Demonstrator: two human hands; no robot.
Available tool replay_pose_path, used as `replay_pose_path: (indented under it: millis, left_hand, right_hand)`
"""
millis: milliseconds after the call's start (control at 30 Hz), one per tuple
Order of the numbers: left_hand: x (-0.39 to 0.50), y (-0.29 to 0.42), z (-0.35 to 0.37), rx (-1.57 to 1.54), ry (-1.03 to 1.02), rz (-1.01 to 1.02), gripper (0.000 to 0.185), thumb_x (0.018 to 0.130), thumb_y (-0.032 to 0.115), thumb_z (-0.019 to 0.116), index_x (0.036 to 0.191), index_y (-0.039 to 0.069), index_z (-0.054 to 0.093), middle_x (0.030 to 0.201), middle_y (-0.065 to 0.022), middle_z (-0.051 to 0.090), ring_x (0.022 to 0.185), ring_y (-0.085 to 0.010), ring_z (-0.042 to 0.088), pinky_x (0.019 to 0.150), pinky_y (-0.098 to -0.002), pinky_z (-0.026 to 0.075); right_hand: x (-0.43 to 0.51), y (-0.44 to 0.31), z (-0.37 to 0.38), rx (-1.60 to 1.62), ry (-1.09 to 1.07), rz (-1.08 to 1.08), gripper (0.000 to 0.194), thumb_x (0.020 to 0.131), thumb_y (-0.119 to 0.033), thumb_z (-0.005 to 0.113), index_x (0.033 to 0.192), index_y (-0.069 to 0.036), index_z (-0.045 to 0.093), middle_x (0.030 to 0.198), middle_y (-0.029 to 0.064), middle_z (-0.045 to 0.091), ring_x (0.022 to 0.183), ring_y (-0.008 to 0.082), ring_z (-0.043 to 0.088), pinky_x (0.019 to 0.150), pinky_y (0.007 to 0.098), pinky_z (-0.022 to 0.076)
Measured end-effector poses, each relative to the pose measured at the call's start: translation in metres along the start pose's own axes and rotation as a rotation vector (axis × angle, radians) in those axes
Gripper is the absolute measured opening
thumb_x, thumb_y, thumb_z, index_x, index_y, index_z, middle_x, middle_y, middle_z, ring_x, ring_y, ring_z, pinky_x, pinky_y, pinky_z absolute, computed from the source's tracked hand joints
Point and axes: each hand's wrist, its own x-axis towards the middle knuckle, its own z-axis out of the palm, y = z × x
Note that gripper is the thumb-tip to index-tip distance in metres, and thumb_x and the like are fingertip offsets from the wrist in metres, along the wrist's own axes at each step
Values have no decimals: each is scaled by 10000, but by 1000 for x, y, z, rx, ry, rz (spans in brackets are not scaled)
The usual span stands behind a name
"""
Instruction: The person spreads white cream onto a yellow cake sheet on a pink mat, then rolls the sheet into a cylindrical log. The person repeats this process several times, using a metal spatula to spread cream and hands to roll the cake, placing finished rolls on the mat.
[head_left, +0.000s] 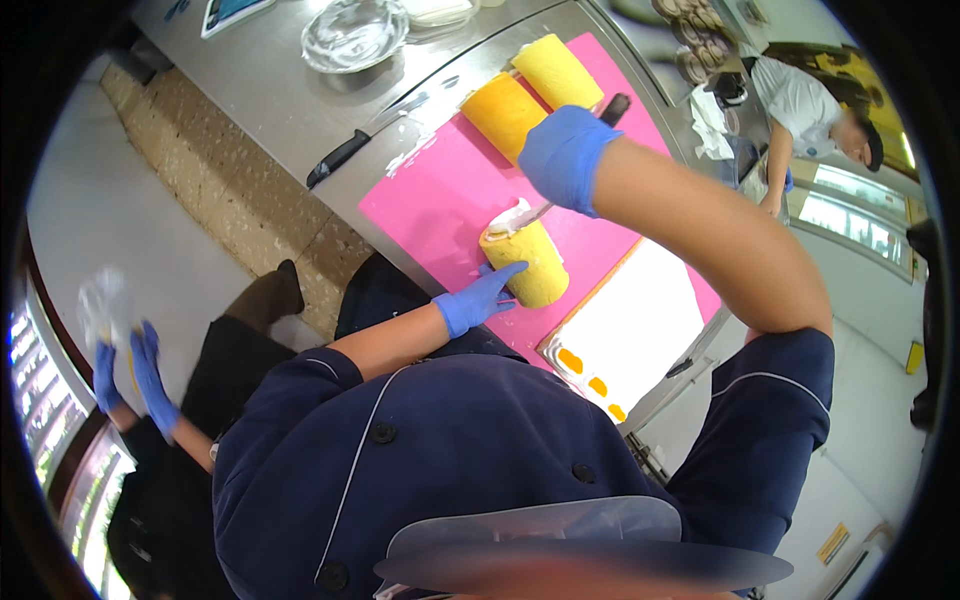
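Observation:
My left hand, in a blue glove, rests its fingers against the side of a yellow sponge cake roll on a pink mat. My right hand, also gloved in blue, is closed on a spatula; its dark handle sticks out behind the fist. The metal blade reaches down to white cream at the roll's upper end. Another yellow roll and an orange-yellow roll lie at the mat's far end. A flat sponge sheet covered in white cream, with orange pieces along its near edge, lies at right.
A black-handled knife lies left of the mat on the steel table. A cream-smeared metal bowl stands farther back. One person works at the upper right; another person's gloved hands hold clear plastic at the left.

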Motion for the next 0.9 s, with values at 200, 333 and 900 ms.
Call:
replay_pose_path:
  millis: [200, 333, 900]
  left_hand:
    - [0, -3, 0, 5, 9, 16, 853, 817, 477, 749, 1432, 212, 221, 1375, -106, 416, 1203, -266, 486, 996, -425, 417]
    - [4, -4, -1, 5, -14, -3, 846, 843, 464, 725, 1446, 212, 187, 1402, -106, 408, 1234, -255, 477, 1016, -420, 404]
    - [-17, -2, 7, -30, 24, 17, 977, 860, 434, 727, 1518, 197, 44, 1534, -138, 266, 1387, -369, 339, 1109, -516, 322]
  right_hand:
    - [-55, 31, 9, 107, 304, 255, 133, 814, -194, 647, 849, -140, 764, 829, 115, 711, 776, 313, 692, 702, 414, 554]
    - [-30, 15, 32, 190, 176, 241, 141, 816, -190, 662, 889, -146, 774, 851, 113, 718, 798, 312, 695, 713, 409, 552]
    - [-36, 52, 77, 471, 142, 366, 186, 878, -239, 630, 938, -107, 748, 840, 104, 717, 751, 276, 684, 722, 390, 541]
